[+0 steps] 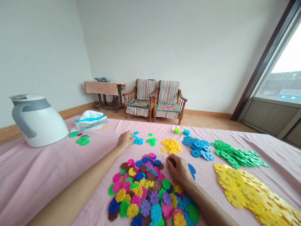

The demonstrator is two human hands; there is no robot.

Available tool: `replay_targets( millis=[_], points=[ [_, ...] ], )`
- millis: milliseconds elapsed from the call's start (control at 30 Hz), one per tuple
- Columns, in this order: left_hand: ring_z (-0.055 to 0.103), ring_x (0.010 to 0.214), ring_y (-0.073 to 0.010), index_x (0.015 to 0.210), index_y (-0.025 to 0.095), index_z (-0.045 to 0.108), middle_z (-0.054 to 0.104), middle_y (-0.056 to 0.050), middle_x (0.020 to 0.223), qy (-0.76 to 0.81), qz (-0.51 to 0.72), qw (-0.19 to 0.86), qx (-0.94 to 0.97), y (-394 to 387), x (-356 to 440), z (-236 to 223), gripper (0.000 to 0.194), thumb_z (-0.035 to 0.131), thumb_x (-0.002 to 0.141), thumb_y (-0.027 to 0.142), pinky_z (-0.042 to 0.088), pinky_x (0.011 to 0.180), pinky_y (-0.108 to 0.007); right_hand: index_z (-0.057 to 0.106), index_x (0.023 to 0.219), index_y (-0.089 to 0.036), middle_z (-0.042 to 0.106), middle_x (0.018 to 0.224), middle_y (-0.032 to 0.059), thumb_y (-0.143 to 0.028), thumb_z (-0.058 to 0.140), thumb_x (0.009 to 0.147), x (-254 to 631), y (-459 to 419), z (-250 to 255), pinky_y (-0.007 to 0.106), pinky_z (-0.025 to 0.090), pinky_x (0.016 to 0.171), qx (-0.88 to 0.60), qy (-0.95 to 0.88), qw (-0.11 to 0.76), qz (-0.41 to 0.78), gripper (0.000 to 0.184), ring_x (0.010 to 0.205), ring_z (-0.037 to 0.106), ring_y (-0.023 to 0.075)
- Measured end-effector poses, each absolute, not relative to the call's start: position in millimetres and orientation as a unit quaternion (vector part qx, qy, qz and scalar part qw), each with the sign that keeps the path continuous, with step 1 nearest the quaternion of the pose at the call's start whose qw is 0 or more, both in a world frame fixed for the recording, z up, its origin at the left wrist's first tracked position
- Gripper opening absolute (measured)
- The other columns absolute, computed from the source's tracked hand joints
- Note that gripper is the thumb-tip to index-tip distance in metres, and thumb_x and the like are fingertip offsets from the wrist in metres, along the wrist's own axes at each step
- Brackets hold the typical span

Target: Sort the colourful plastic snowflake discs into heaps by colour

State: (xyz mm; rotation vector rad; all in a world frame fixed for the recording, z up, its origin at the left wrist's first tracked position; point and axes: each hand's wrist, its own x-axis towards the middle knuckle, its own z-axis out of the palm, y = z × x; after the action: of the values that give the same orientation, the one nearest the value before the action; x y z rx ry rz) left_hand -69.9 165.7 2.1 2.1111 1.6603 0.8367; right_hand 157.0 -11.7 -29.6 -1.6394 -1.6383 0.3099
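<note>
My left hand is stretched forward, its fingers bent together at a small group of light blue notched plastic discs. Its fingertips hide whatever they may hold. Above the right edge of a mixed pile of notched discs is my right hand, fingers curled in towards the thumb. Nothing can be made out between them. Small green discs and a heap of yellow discs lie beyond the pile. A few dark blue discs show beside my right wrist.
Larger heaps of blue, green and yellow discs spread to the right. Lime and blue stacks stand farther back. A white jug, a tissue box and some green discs are on the left.
</note>
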Motion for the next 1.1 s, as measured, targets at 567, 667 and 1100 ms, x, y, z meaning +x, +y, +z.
replay_targets(
  millis=[567, 667, 1100],
  points=[
    [0.055, 0.059, -0.0131, 0.08, 0.018, 0.066, 0.059, 0.002, 0.065, 0.311, 0.132, 0.274, 0.9, 81.5, -87.1, 14.7, 0.017, 0.064, 0.066, 0.027, 0.039, 0.054, -0.019, 0.066, 0.1, -0.019, 0.06, 0.094, 0.0067, -0.02, 0.051, 0.084, 135.8, -18.8, -6.7, 0.031, 0.04, 0.083, -0.58, -0.758, 0.282, 0.098, 0.022, 0.091, 0.052, 0.0187],
    [0.054, 0.06, -0.013, 0.079, 0.017, 0.064, 0.058, 0.002, 0.066, 0.312, 0.134, 0.27, 0.901, 80.5, -87.2, 16.2, 0.015, 0.063, 0.066, 0.023, 0.038, 0.054, -0.019, 0.067, 0.091, -0.019, 0.059, 0.088, 0.0062, -0.016, 0.046, 0.086, 137.6, -19.4, -7.5, 0.029, 0.041, 0.079, -0.577, -0.759, 0.286, 0.096, 0.022, 0.087, 0.052, 0.0173],
    [0.058, 0.058, -0.0125, 0.08, 0.016, 0.048, 0.058, 0.002, 0.064, 0.308, 0.246, 0.535, 0.747, 46.4, -50.4, 20.9, 0.016, 0.058, 0.075, 0.028, 0.049, 0.057, -0.025, 0.062, 0.092, -0.016, 0.056, 0.064, -0.0023, -0.021, 0.055, 0.076, 107.7, -30.6, 3.2, 0.021, 0.038, 0.054, -0.565, -0.611, 0.472, 0.291, 0.018, 0.057, 0.049, 0.0098]
  ],
)
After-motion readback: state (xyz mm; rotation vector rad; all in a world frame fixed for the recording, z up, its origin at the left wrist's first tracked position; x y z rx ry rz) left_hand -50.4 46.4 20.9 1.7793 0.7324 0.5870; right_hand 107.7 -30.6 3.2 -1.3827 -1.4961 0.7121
